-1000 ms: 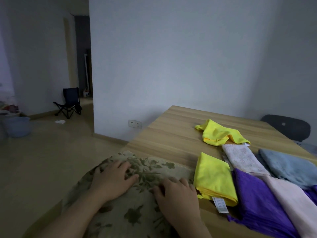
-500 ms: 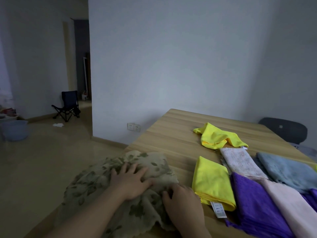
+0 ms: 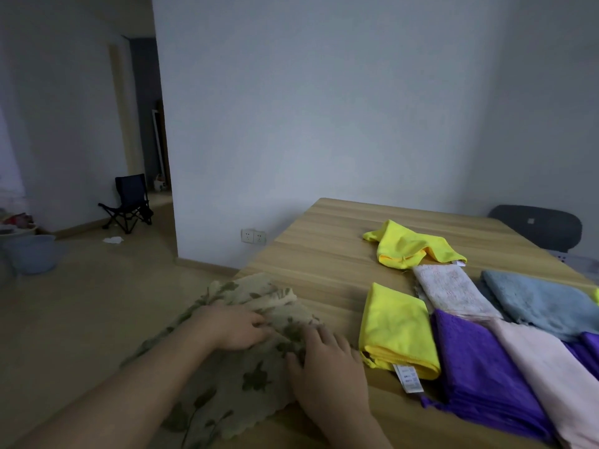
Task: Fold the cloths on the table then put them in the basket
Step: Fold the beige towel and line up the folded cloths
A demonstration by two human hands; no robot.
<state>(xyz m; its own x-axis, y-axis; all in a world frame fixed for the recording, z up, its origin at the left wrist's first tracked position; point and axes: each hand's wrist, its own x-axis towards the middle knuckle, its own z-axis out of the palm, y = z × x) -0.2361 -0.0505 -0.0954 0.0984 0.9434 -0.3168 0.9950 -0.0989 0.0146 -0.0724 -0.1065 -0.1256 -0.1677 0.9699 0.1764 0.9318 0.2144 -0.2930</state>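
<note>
A beige cloth with green leaf print (image 3: 246,377) lies bunched at the near left corner of the wooden table (image 3: 324,254). My left hand (image 3: 235,325) presses on its gathered far part with the fingers curled into the fabric. My right hand (image 3: 327,361) rests flat on the cloth's right edge. To the right lie a folded yellow cloth (image 3: 397,332), a purple cloth (image 3: 479,367), a pale pink cloth (image 3: 547,374), a white patterned cloth (image 3: 450,290) and a blue-grey cloth (image 3: 538,299). A crumpled yellow cloth (image 3: 408,244) sits farther back. No basket is visible.
A dark chair back (image 3: 538,226) stands behind the table's far right side. Left of the table is open floor with a blue bucket (image 3: 32,254) and a small folding chair (image 3: 131,202). A wall with a socket (image 3: 252,236) is close behind the table.
The leaf-print cloth, flat a second ago, has been gathered into a bunch. My left hand moved right over it; my right hand shifted slightly toward the folded yellow cloth.
</note>
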